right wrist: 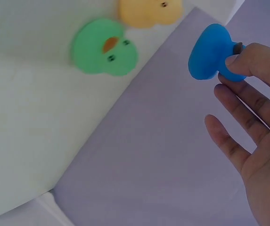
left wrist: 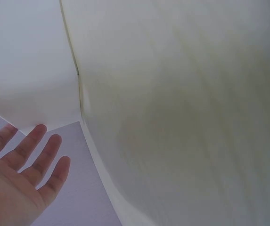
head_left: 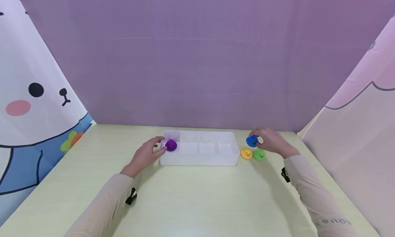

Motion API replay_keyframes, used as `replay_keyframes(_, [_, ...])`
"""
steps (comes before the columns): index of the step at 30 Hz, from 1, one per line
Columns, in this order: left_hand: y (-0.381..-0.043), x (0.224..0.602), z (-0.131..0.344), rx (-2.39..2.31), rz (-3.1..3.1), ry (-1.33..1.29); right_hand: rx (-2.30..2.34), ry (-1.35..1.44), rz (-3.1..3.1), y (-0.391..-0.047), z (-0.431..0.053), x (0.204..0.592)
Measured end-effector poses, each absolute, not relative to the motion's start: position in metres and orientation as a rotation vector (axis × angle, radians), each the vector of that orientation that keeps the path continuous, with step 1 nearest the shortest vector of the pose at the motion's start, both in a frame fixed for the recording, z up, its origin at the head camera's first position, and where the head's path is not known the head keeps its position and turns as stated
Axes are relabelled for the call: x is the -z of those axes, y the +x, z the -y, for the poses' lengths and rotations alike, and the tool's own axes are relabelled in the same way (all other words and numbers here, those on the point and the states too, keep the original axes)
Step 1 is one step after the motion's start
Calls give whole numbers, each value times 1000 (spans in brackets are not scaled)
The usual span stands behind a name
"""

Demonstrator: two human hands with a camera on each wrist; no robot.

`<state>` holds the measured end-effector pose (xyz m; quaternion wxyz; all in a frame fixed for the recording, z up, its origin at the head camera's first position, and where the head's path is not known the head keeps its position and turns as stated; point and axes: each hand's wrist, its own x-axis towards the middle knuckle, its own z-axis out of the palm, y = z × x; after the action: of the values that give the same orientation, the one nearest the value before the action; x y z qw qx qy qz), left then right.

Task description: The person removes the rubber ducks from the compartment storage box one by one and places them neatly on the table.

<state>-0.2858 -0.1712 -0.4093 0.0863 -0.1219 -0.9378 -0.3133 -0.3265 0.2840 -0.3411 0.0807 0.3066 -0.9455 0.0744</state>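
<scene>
My right hand (head_left: 271, 141) pinches a blue rubber duck (head_left: 252, 141) between thumb and fingers, off the table to the right of a white compartment box (head_left: 197, 159). In the right wrist view the thumb presses on the blue duck (right wrist: 210, 52), and the other fingers are spread. Below it in the head view, a yellow duck (head_left: 246, 153) and a green duck (head_left: 259, 154) lie side by side. A purple duck (head_left: 171, 145) sits in the leftmost compartment. My left hand (head_left: 145, 153) is at the box's left end, fingers apart; the left wrist view shows the fingers (left wrist: 43, 160) loosely extended.
The other compartments (head_left: 189, 148) of the box lie to the right of the purple duck. A pale wooden table (head_left: 197, 199) carries everything. Behind it stands a purple cloth panel (head_left: 197, 65), with a cartoon-printed curtain (head_left: 40, 127) on the left and a pink one (head_left: 364, 127) on the right.
</scene>
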Motion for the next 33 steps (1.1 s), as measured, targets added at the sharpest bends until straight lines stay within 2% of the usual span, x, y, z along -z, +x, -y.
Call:
replay_keyframes(20, [-286, 408, 171, 945, 2815, -357, -194, 903, 2769, -320, -341, 359])
replay_keyframes(33, [-283, 408, 170, 932, 2814, -354, -211, 776, 2894, -316, -357, 375])
